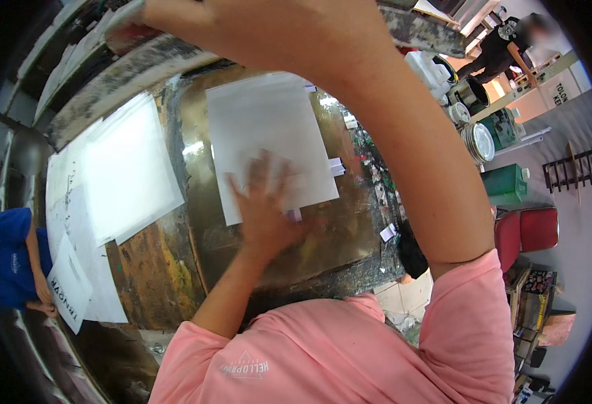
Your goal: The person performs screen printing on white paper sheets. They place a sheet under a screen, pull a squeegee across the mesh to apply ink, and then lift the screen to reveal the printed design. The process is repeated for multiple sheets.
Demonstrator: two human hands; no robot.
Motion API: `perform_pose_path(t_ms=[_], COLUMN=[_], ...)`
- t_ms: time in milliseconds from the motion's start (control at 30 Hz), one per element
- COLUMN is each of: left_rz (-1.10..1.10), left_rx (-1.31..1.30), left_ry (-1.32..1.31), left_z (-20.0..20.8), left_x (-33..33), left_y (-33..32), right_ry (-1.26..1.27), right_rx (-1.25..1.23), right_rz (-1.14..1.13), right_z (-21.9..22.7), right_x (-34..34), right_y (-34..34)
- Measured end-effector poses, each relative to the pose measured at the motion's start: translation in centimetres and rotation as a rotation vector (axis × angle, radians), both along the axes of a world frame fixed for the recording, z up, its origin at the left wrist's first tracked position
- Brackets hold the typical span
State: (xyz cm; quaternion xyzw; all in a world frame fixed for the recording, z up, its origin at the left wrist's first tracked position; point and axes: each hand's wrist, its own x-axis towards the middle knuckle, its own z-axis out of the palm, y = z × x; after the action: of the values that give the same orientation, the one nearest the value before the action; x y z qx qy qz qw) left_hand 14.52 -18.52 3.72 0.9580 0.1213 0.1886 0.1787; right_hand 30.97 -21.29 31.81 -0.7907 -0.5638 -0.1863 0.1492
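Observation:
A blank, whitish translucent sheet [262, 114] lies on a shiny brown work board [309, 249]. Over its lower part my left hand [262, 209] is spread, fingers apart and slightly blurred; whether the palm presses on it I cannot tell. Small folded white tabs [336, 166] sit along the sheet's right side and by its lower edge. My right arm reaches across the top of the view to the far left. There my right hand [168, 17] is near a grey, stained bar [141, 77], its fingers smeared by motion and partly cut off.
Left of the board lies a stack of white sheets [131, 168]. A co-worker in a blue shirt [13, 249] holds a printed sheet [70, 283] at the left edge. Tins, jugs and a green container [505, 184] line the right, near a red chair [538, 227]. Another person [501, 47] stands far right.

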Motion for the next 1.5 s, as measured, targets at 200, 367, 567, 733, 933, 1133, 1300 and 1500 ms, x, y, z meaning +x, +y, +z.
perform_pose_path(t_ms=[200, 367, 567, 733, 933, 1133, 1300, 1500], left_rz=[0.169, 0.353, 0.397, 0.407, 0.391, 0.36, 0.339, 0.313], left_rx=[-1.075, -0.562, -0.078, -0.055, -0.055, -0.29, -0.402, -0.315], left_ry=[-0.7, -0.172, 0.019, 0.079, 0.033, -0.078, -0.182, -0.181], left_z=[8.0, -0.9, -6.3, -6.1, -5.6, -6.1, -7.3, -7.8], left_x=[-10.8, -15.4, -16.2, -16.4, -16.6, -17.0, -17.4, -17.5], left_y=[10.9, 9.6, 9.8, 10.0, 9.7, 9.7, 9.2, 9.6], right_ry=[-0.088, 0.219, 0.356, 0.192, 0.082, 0.259, 0.11, 0.136], right_rx=[0.053, -0.288, -0.237, -0.027, -0.073, -0.263, -0.139, -0.129], right_rz=[-0.037, 0.075, 0.049, 0.138, 0.042, 0.174, 0.085, 0.066], right_z=[-10.7, -20.6, -26.9, -30.5, -31.2, -25.6, -29.1, -29.3], right_x=[-5.9, -7.1, -10.3, -3.9, 8.8, 18.6, 17.7, 6.5], right_y=[-4.6, -8.9, -9.4, -4.5, 8.0, 15.1, 15.1, 5.0])
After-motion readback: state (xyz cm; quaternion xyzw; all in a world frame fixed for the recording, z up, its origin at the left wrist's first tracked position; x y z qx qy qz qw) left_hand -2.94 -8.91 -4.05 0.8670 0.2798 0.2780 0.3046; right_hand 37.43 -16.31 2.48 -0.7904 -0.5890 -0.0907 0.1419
